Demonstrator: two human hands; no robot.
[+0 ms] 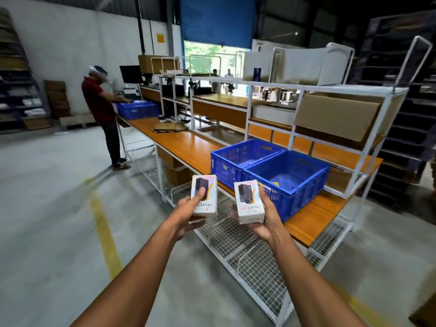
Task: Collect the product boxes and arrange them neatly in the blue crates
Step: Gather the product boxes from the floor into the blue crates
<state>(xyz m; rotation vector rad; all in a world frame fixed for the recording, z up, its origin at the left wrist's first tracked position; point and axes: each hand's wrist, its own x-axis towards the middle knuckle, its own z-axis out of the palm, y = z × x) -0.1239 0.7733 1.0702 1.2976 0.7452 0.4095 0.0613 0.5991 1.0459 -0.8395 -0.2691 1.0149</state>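
My left hand (188, 214) grips a white product box (204, 197) with its thumb on the printed front. My right hand (262, 219) grips a second white product box (250, 201) of the same kind. Both boxes are held out in front of the long orange workbench (188, 142). Two blue crates stand side by side on the bench just beyond the boxes: the nearer crate (304, 192) and the left crate (226, 166). Each shows a blue liner or bag at its bottom and no boxes that I can see.
White wire baskets (240, 246) hang under the bench. A white shelf frame (295, 109) with a cardboard box (337, 114) rises behind the crates. Another person (101, 107) works at a third blue crate (138, 109) far left. Open concrete floor with a yellow line (103, 227).
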